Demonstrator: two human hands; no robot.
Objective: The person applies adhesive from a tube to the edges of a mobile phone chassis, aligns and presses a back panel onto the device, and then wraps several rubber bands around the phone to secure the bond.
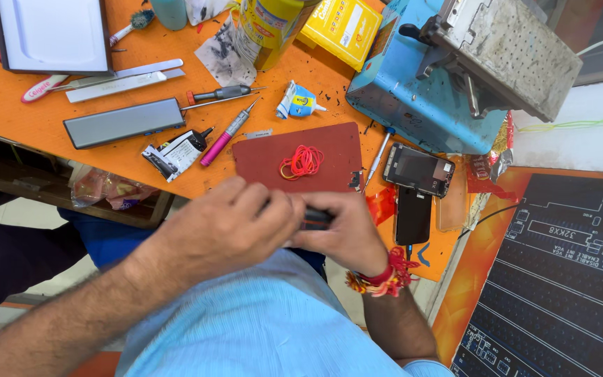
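Note:
My left hand (225,227) and my right hand (343,234) meet in front of my chest, both closed around a small dark object (317,218) that shows only between the fingers; I cannot tell what it is. A red thread band sits on my right wrist. Just beyond the hands lies a dark red mat (336,150) with a bundle of red rubber bands (301,162) on it. To the right of the mat lie an opened phone body (419,169) and a black phone screen (413,216).
On the orange bench (29,119) lie a grey power bank (123,122), a pink screwdriver (226,134), a dark-handled screwdriver (221,93), a glue tube (298,101), metal rulers and a tablet. A blue machine (420,98) stands at the back right, a yellow box (343,26) behind.

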